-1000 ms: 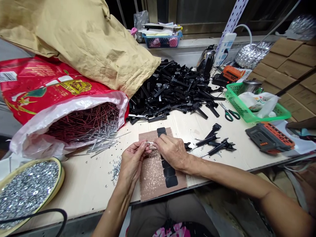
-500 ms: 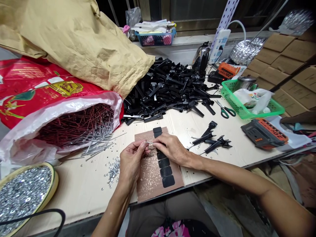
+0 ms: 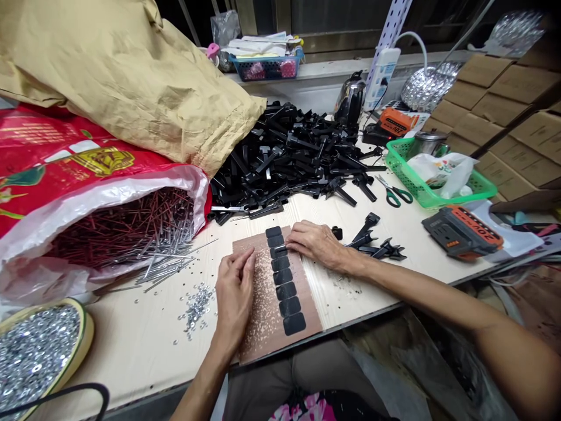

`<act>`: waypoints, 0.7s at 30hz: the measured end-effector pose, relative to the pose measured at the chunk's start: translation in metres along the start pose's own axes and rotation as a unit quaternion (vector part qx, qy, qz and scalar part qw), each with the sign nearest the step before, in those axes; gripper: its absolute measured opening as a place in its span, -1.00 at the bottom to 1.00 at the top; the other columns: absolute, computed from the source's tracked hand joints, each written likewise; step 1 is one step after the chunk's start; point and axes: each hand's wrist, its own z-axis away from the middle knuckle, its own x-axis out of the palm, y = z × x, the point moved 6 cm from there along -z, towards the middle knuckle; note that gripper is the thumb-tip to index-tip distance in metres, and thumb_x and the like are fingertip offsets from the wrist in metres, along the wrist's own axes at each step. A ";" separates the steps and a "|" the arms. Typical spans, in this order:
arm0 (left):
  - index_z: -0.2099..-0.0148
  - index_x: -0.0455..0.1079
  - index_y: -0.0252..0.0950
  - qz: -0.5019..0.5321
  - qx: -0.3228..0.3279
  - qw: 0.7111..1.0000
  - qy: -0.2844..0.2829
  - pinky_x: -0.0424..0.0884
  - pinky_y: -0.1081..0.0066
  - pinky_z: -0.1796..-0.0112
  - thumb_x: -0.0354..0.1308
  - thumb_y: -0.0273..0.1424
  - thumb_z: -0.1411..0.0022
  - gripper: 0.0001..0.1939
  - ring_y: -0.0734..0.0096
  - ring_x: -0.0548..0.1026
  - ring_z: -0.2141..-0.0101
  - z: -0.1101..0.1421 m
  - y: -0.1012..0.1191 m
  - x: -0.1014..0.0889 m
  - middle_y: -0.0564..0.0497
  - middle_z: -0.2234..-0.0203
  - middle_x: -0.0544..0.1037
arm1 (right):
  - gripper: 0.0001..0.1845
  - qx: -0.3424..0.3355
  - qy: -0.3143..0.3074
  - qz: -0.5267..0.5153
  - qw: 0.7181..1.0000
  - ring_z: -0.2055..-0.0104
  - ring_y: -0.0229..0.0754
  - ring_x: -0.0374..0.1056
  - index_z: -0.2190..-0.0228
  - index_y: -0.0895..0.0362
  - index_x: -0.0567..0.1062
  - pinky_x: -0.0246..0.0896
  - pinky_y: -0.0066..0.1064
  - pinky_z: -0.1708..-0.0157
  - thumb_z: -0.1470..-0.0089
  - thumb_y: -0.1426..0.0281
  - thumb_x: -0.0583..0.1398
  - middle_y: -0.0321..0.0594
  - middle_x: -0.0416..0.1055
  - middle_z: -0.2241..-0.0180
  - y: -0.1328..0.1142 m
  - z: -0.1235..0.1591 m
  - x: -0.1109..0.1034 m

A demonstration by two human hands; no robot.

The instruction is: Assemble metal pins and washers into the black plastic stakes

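My right hand (image 3: 313,242) is pinched around a thin metal pin (image 3: 279,248), whose end sticks out to the left over the row of black rounded pads (image 3: 287,291). Behind that hand shows the end of a black plastic part (image 3: 337,233); whether the hand holds it too is hidden. My left hand (image 3: 234,286) rests over the left edge of the brown board (image 3: 302,318), thumb and forefinger close together. Anything between them is too small to make out. Pale specks are scattered over the board. Small metal washers (image 3: 197,307) lie left of my left hand.
A red sack (image 3: 100,158) of long nails (image 3: 127,225) opens at left, below a brown paper bag (image 3: 144,76). A bowl of washers (image 3: 41,345) stands front left. Black plastic parts (image 3: 298,152) are heaped behind. Scissors (image 3: 397,196), a green basket (image 3: 438,199) and a battery pack (image 3: 462,231) lie right.
My hands have come apart: the right has moved right and up, with the pin's end now clear of the left fingers. The left has drawn back slightly. The whole view has shifted a little.
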 end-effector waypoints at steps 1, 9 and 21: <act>-0.04 0.43 -0.29 -0.048 0.046 0.998 0.002 0.28 0.08 -0.05 -0.02 -0.18 -0.28 -0.58 0.08 0.35 -0.03 0.001 0.002 0.001 -0.18 0.03 0.43 | -0.70 -0.007 0.000 0.020 1.000 0.24 -0.24 0.24 0.31 0.14 0.49 0.05 -0.48 0.45 -0.28 0.26 0.04 -0.22 0.38 0.31 0.005 -0.004 0.001; -0.25 0.14 -0.48 -0.202 0.160 0.963 -0.074 0.09 -0.07 -0.18 -0.17 -0.28 -0.35 -0.48 -0.02 0.02 -0.27 0.012 -0.022 0.035 -0.33 -0.25 0.14 | -0.68 -0.270 -0.060 0.032 0.961 0.33 -0.30 0.18 0.32 0.19 0.45 0.09 -0.49 0.47 -0.31 0.51 -0.08 -0.28 0.35 0.40 -0.028 0.028 0.004; -0.28 0.13 -0.34 -0.168 0.157 0.972 -0.055 0.08 -0.03 -0.20 -0.15 -0.25 -0.35 -0.49 0.05 0.03 -0.28 0.013 -0.017 0.033 -0.22 -0.27 0.13 | -0.67 -0.319 -0.125 0.011 0.939 0.33 -0.32 0.19 0.36 0.17 0.41 0.15 -0.52 0.49 -0.28 0.57 -0.10 -0.27 0.33 0.38 -0.034 0.034 0.010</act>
